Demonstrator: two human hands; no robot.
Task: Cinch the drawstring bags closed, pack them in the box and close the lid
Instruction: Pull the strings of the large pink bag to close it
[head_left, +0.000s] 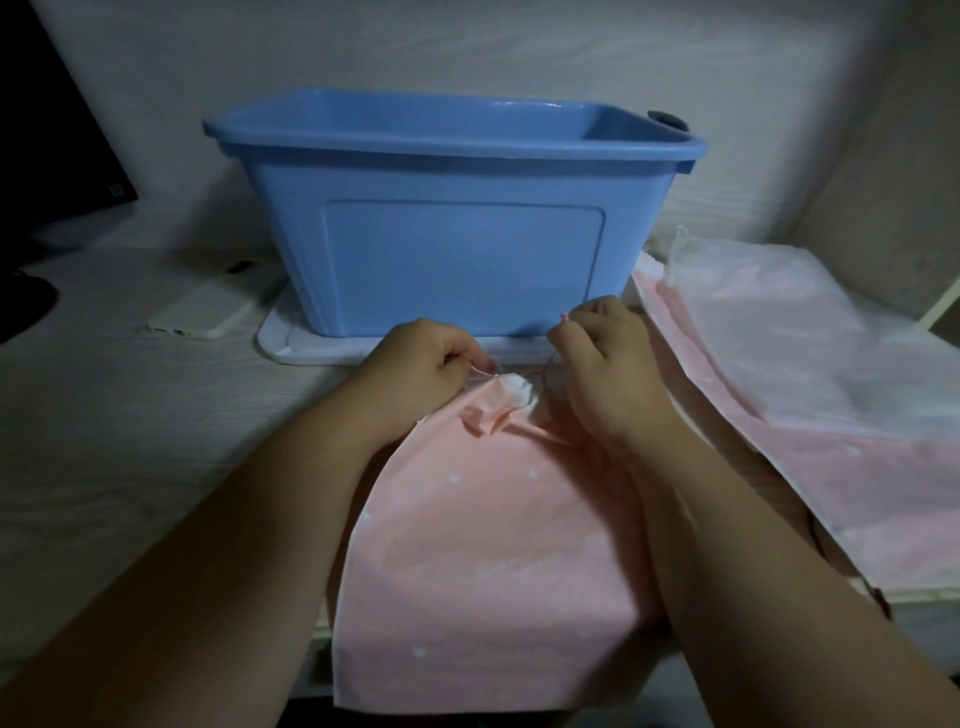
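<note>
A pink drawstring bag (488, 561) with small white dots lies flat at the table's front edge, its mouth (506, 402) gathered into a tight bunch. My left hand (421, 364) pinches the cord on the left of the bunch. My right hand (605, 364) pinches the pink cord on the right, its end sticking up above my fingers. Behind them stands the open blue plastic box (457, 218), which rests on its white lid (291, 348). Its inside is hidden by the front wall.
A stack of flat bags lies at the right: a white one (789, 332) on top of a pink one (857, 488). A white phone (213, 306) lies left of the box. A dark monitor (47, 130) stands at the far left.
</note>
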